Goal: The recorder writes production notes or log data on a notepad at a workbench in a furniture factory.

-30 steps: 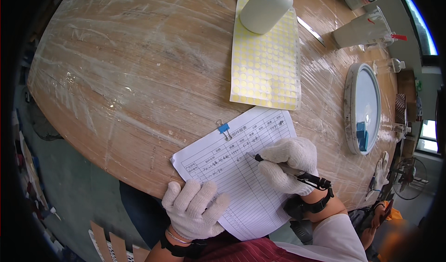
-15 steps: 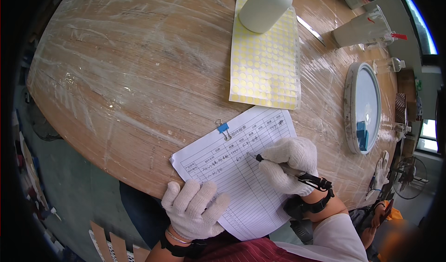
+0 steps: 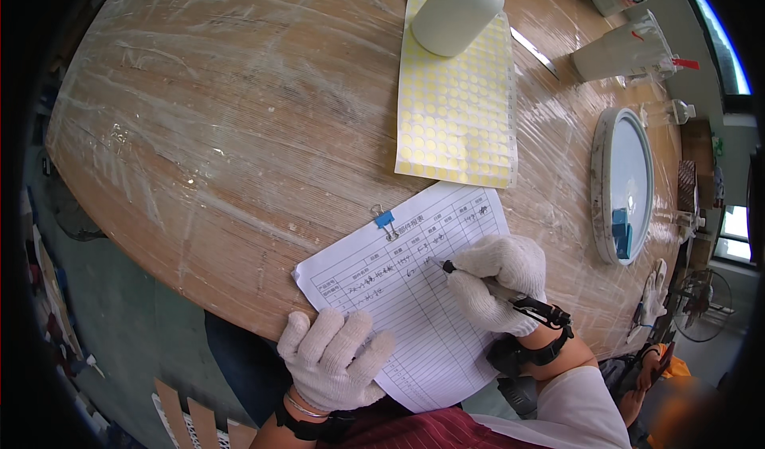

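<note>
A printed form (image 3: 434, 321) with handwritten entries lies tilted at the near edge of the table, a blue binder clip (image 3: 385, 219) on its top edge. My right hand (image 3: 502, 278), in a white knit glove, grips a black-tipped pen (image 3: 449, 266) with its point over the upper rows of the form. Part of the barrel is hidden by the fingers, and its dark rear end shows by the wrist. Gloved too, my left hand (image 3: 335, 357) rests flat with fingers spread on the lower left corner of the paper.
Beyond the form lies a sheet of yellow round stickers (image 3: 454, 122), a white bottle (image 3: 458, 15) with a red cap standing on it. To the right are a metal blade (image 3: 534, 53), a plastic cup (image 3: 625, 50) and a round white lid (image 3: 625, 170) holding a blue piece. Plastic film covers the table (image 3: 239, 130).
The pen tip has shifted slightly to the right, and fresh handwritten marks show in the row beside it. My left hand stays in place.
</note>
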`<state>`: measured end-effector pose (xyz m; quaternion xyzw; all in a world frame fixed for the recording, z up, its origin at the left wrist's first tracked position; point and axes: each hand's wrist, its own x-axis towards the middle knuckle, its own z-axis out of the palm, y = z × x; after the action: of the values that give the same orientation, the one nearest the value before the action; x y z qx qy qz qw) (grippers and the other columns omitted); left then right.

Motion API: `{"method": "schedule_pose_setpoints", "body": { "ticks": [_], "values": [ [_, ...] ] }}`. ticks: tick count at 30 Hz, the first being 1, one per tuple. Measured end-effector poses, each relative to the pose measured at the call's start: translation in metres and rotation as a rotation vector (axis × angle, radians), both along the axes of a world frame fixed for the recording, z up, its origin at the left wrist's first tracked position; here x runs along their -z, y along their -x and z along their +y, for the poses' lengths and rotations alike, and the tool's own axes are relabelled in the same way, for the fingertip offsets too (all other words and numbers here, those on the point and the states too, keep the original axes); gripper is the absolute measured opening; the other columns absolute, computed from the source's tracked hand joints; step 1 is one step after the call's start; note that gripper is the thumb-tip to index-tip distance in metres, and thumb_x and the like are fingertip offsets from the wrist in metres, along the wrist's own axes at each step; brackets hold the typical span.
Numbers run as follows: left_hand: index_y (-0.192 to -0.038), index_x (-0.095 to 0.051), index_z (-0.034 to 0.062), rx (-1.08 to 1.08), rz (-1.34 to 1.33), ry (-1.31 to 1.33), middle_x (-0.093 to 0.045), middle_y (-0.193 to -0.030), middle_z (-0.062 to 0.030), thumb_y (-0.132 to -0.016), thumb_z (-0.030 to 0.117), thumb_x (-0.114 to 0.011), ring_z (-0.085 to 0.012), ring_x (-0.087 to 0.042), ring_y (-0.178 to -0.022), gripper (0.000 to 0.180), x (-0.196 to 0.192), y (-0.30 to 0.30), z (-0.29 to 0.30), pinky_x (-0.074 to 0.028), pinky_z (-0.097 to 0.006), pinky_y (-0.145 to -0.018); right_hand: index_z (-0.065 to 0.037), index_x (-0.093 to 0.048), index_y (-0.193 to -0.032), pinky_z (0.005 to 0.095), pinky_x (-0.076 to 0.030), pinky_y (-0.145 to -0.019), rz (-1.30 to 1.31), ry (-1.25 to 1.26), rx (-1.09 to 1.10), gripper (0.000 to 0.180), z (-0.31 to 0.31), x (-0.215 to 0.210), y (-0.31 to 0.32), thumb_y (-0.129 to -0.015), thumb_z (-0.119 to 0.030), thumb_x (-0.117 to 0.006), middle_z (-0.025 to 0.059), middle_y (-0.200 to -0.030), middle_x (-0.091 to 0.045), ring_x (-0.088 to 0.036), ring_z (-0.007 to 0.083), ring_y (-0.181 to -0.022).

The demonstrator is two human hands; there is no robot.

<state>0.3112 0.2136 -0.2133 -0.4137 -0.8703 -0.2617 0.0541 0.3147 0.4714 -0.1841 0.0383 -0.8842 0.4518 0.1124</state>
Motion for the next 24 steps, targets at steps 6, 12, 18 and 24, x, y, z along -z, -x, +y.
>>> {"method": "schedule_pose_setpoints", "body": {
  "ticks": [6,12,18,24],
  "values": [
    [-0.094,-0.060,0.0241,0.002,0.011,-0.019,-0.051,-0.109,-0.0030,-0.083,0.054,-0.057,-0.0249,-0.045,-0.108,0.032,0.0014,0.0012,0.0011,-0.031,-0.045,-0.094,-0.010,-0.063,-0.084,0.0277,-0.044,-0.043,0.039,-0.012,0.002,0.021,-0.0005,-0.0005,0.0004,-0.073,-0.005,-0.080,0.0029,-0.062,-0.060,-0.060,0.0167,-0.048],
    [-0.095,-0.060,0.0243,0.014,-0.005,-0.002,-0.051,-0.110,-0.0029,-0.083,0.055,-0.057,-0.0249,-0.045,-0.110,0.033,0.0006,0.0011,0.0003,-0.030,-0.046,-0.097,-0.010,-0.063,-0.084,0.0286,-0.044,-0.044,0.009,0.019,0.004,0.021,-0.0007,-0.0025,-0.0003,-0.072,-0.003,-0.079,0.0034,-0.062,-0.060,-0.060,0.0168,-0.048],
    [-0.097,-0.061,0.0249,0.006,0.001,-0.003,-0.051,-0.112,-0.0028,-0.083,0.056,-0.056,-0.0253,-0.044,-0.112,0.034,0.0021,-0.0009,-0.0001,-0.029,-0.047,-0.102,-0.010,-0.063,-0.084,0.0295,-0.045,-0.045,-0.060,-0.074,-0.026,0.021,0.0014,-0.0047,-0.0003,-0.072,-0.004,-0.079,0.0033,-0.061,-0.060,-0.060,0.0179,-0.049],
    [-0.098,-0.061,0.0254,0.002,0.006,0.000,-0.051,-0.114,-0.0032,-0.083,0.058,-0.055,-0.0261,-0.044,-0.116,0.036,0.0032,-0.0023,-0.0001,-0.026,-0.049,-0.107,-0.010,-0.063,-0.083,0.0310,-0.046,-0.046,0.011,0.031,0.026,0.020,0.0000,-0.0019,-0.0004,-0.072,-0.005,-0.079,0.0037,-0.063,-0.061,-0.062,0.0200,-0.050]
  ]
}}
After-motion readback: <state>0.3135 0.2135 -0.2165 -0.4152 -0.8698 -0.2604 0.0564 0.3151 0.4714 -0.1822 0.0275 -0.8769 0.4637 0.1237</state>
